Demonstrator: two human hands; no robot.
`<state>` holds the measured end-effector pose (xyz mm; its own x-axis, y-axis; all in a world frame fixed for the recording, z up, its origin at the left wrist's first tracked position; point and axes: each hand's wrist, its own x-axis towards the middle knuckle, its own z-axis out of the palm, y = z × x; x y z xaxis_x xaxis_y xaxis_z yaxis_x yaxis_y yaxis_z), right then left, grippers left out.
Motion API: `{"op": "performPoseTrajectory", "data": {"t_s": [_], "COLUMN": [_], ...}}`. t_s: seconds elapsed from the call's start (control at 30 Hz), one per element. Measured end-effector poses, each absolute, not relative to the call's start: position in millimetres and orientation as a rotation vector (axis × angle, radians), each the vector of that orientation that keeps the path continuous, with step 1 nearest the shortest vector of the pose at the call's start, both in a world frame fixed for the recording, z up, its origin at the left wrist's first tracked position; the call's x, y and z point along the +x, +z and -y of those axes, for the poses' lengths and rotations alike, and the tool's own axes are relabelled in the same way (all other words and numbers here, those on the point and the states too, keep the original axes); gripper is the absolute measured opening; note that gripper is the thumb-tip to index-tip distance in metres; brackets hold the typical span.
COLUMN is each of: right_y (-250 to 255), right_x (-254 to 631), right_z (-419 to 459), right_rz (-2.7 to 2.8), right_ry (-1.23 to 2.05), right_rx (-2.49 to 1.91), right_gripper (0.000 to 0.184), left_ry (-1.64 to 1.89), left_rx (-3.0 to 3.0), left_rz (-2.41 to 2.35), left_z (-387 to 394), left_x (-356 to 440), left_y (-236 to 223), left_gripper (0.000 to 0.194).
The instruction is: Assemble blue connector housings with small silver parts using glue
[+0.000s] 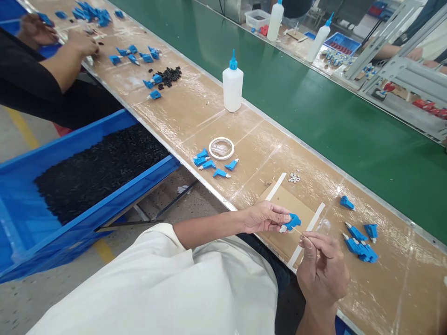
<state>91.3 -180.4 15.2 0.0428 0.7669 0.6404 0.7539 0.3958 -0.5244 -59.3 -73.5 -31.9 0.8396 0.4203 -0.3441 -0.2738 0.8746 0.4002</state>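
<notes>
With the left hand gripping the blue part over the cardboard pad and the right hand pinching a thin stick (its tip too small to make out) beside it, an unsteady pinch could let the stick slip off target

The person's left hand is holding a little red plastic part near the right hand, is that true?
Not quite: the head view shows a little blue plastic part, not a red one. The left hand does hold it near the right hand.
</notes>
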Motion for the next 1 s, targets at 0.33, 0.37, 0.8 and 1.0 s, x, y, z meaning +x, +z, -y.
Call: {"op": "performPoseTrajectory", "data": {"t_s": [0.33, 0.37, 0.8, 1.0], "right_y": [9, 6, -9, -22], "right_x": [103, 106, 141, 172], "right_z": [180, 180, 148, 57], "right_rz": [1.472, 1.464, 1.603, 1.815], "right_ry": [0.137, 0.135, 0.067, 0.255], "right_rx": [-1.430, -1.471, -1.723, -1.824], "right_gripper": [0.003, 0.003, 0.023, 0.036], "left_ry": [0.418, 0.436, 0.542, 0.610], "left_rx": [0.342, 0.336, 0.299, 0.280], "left_rz": [-0.476, -0.494, -0.448, -0.360], "left_z": [68, 66, 54, 52], "left_x": [-65, -66, -76, -74], "left_y": [-40, -41, -54, -67], "left_gripper": [0.033, 0.031, 0.033, 0.040]}}
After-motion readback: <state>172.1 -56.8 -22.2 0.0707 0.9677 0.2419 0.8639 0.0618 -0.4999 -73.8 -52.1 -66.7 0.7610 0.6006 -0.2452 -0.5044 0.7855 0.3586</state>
